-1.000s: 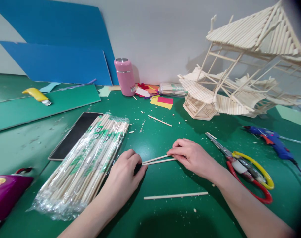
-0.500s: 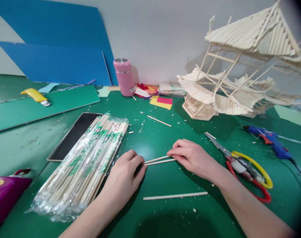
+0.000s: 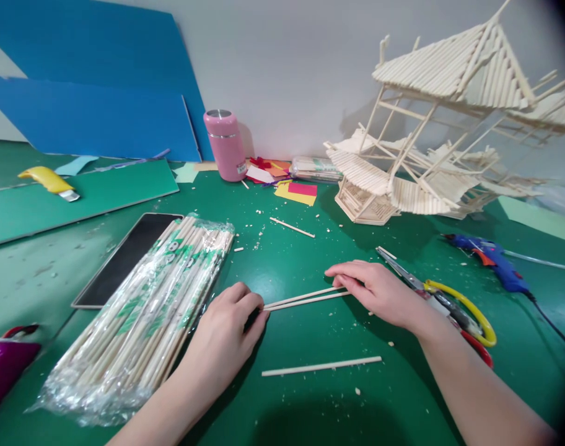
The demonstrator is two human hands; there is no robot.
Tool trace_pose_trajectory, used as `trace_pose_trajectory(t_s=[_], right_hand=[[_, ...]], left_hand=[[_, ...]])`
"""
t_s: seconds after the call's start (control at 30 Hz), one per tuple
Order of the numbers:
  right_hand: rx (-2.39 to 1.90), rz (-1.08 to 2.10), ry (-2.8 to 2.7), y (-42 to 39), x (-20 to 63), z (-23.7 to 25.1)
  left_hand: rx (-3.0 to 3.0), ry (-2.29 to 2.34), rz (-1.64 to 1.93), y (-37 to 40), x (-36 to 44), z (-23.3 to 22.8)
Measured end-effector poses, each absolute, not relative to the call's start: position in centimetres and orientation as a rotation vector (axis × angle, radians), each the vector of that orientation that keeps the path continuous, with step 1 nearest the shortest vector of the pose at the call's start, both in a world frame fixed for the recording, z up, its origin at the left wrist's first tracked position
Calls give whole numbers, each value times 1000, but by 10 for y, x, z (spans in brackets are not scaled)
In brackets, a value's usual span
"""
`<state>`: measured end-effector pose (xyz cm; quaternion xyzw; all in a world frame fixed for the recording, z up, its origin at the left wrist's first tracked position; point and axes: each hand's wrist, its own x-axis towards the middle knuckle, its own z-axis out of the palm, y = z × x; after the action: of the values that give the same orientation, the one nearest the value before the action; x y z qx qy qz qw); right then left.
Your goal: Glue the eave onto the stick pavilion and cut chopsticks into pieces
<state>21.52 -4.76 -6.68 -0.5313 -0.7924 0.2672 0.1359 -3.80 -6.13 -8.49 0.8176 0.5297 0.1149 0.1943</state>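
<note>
Two thin round wooden sticks (image 3: 305,300) lie side by side on the green table, close together at the left and slightly spread at the right. My left hand (image 3: 233,322) pinches their left ends between thumb and fingers. Over their right ends is my right hand (image 3: 375,291), its fingers stretched out and loose, near the sticks rather than wrapped round them; the stick tips are partly hidden there. A third wooden stick (image 3: 322,366) rests nearer to me. Left of my left hand lies a clear plastic pack of wooden chopsticks (image 3: 143,322).
Scissors (image 3: 468,310) and a blue glue gun (image 3: 496,260) lie at the right. Behind them stands a wooden-stick pavilion model (image 3: 417,148). A pink flask (image 3: 225,145), coloured paper (image 3: 296,192), a dark tablet-like slab (image 3: 129,260) and a yellow cutter (image 3: 50,181) are farther back.
My right hand has slid right along the sticks and its fingers have loosened. My left hand stays at the left ends. The view has shifted slightly.
</note>
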Motion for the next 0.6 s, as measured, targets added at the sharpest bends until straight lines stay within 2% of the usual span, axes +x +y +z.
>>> trace_pose_trajectory(t_s=[0.47, 0.6], right_hand=[[-1631, 948, -2223, -46, 233, -60], [-1611, 915, -2285, -46, 236, -61]], left_hand=[[2322, 1488, 344, -60, -38, -88], [2319, 1485, 354, -60, -38, -88]])
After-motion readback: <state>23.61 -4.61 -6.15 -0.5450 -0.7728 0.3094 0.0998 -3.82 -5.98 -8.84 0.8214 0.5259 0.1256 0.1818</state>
